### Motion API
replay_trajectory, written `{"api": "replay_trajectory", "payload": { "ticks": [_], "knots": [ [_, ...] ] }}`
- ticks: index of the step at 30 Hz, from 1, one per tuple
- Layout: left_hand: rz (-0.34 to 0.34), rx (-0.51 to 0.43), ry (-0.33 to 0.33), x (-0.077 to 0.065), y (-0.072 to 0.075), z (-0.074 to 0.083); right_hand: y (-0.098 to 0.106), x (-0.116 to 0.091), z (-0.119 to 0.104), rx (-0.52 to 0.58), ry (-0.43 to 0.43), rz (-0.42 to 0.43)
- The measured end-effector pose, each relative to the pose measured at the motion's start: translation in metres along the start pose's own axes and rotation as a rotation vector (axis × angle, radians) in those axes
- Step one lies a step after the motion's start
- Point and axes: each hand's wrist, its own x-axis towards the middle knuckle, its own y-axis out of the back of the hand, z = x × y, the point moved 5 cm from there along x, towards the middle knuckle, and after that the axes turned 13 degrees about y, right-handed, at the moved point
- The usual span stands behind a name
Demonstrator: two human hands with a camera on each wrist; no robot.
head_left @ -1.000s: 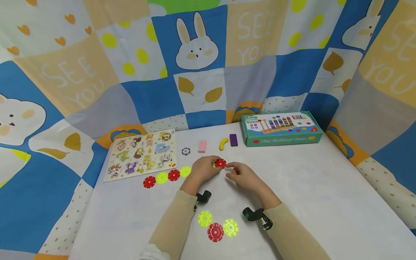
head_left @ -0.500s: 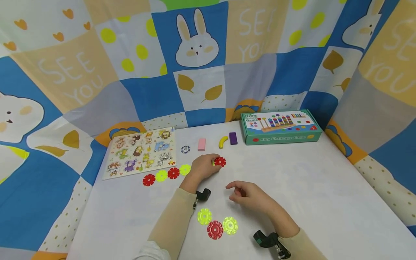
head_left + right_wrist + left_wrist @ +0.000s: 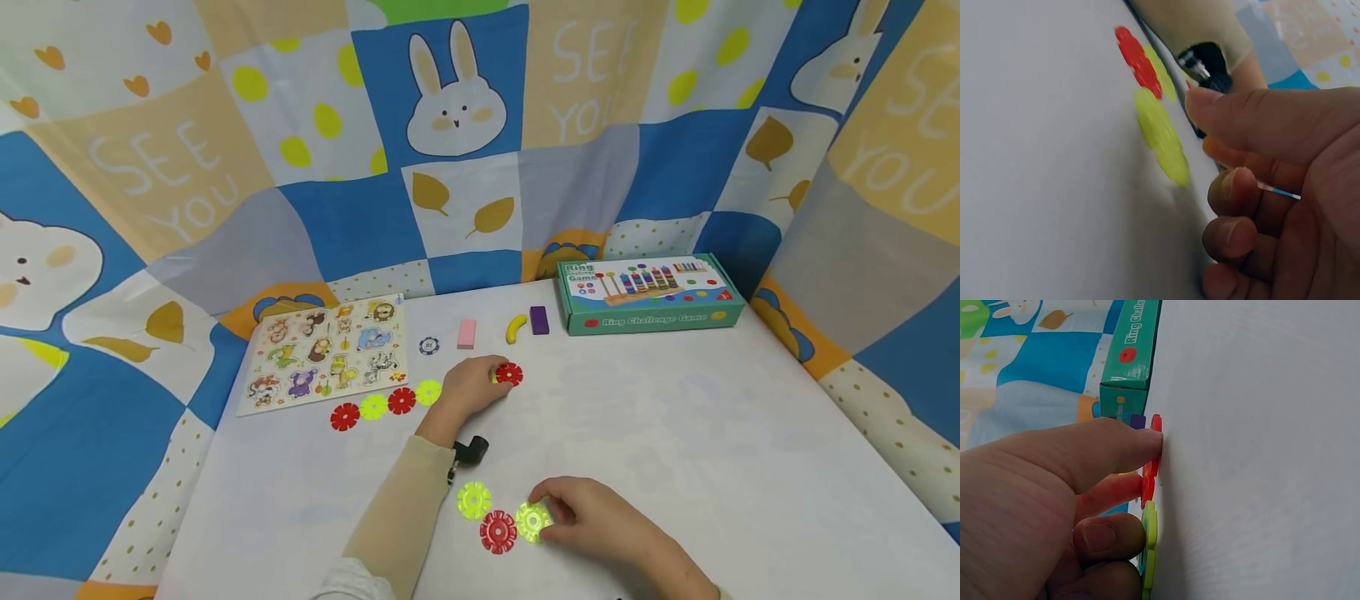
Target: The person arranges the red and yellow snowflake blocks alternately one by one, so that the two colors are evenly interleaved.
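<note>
My left hand (image 3: 474, 390) pinches a red snowflake disc (image 3: 509, 374) at the right end of a row on the table. In the left wrist view the thumb lies on that disc's edge, and a yellow-green disc (image 3: 1150, 528) stands beside the curled lower fingers. My right hand (image 3: 600, 517) is at a near yellow-green snowflake disc (image 3: 532, 522), thumb and index finger spread about its right rim. The right wrist view shows a gap between those fingertips and the disc. Beside it lie another red disc (image 3: 498, 532) and a second yellow-green disc (image 3: 473, 501).
The row continues left with red and yellow-green discs (image 3: 373, 407), below an animal puzzle board (image 3: 330, 354). Behind the hands lie a poker chip (image 3: 429, 346), a pink block (image 3: 467, 333), a toy banana (image 3: 516, 328) and a purple block (image 3: 539, 320). A green game box (image 3: 652, 321) stands back right.
My right hand has left the red disc at the row's end and come down toward me to the near yellow-green disc. My left hand stays on the red disc.
</note>
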Motion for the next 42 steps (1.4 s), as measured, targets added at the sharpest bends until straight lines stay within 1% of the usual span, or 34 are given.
{"api": "replay_trajectory", "payload": {
  "ticks": [6, 9, 12, 16, 18, 20, 24, 26, 28, 32, 36, 39, 42],
  "knots": [
    [-0.013, -0.011, 0.016, -0.003, 0.001, 0.001, -0.014, 0.000, -0.006, -0.162, -0.099, -0.019],
    [-0.013, -0.003, 0.021, -0.003, 0.001, 0.001, -0.018, 0.003, -0.010, -0.227, -0.109, -0.003],
    [-0.007, 0.003, 0.020, -0.003, 0.001, 0.001, -0.019, 0.005, -0.011, -0.249, -0.129, 0.021],
    [-0.001, 0.006, 0.013, 0.000, -0.001, 0.000, -0.018, 0.007, -0.008, -0.235, -0.172, 0.033],
    [0.002, 0.006, 0.009, 0.000, -0.002, -0.001, -0.017, 0.008, -0.007, -0.217, -0.190, 0.034],
    [0.004, 0.008, 0.009, 0.001, -0.003, -0.001, -0.016, 0.009, -0.007, -0.195, -0.192, 0.034],
    [0.007, 0.009, 0.011, 0.000, -0.002, -0.001, -0.015, 0.008, -0.010, -0.126, -0.148, 0.031],
    [0.009, 0.009, 0.010, 0.000, -0.002, -0.001, -0.013, 0.006, -0.012, -0.067, -0.136, 0.017],
    [0.010, 0.011, 0.010, 0.000, -0.001, -0.001, -0.010, 0.004, -0.014, 0.012, -0.145, -0.003],
    [0.011, 0.013, 0.013, 0.000, -0.001, -0.001, 0.004, 0.001, -0.021, 0.157, -0.150, -0.022],
    [0.008, 0.011, 0.015, 0.000, -0.001, -0.001, 0.021, 0.001, -0.031, 0.262, -0.111, 0.012],
    [0.004, 0.009, 0.018, -0.001, -0.001, -0.001, 0.035, 0.002, -0.034, 0.301, -0.106, 0.046],
    [0.001, 0.005, 0.021, -0.001, -0.001, 0.000, 0.047, 0.006, -0.034, 0.288, -0.120, 0.068]
  ]
}}
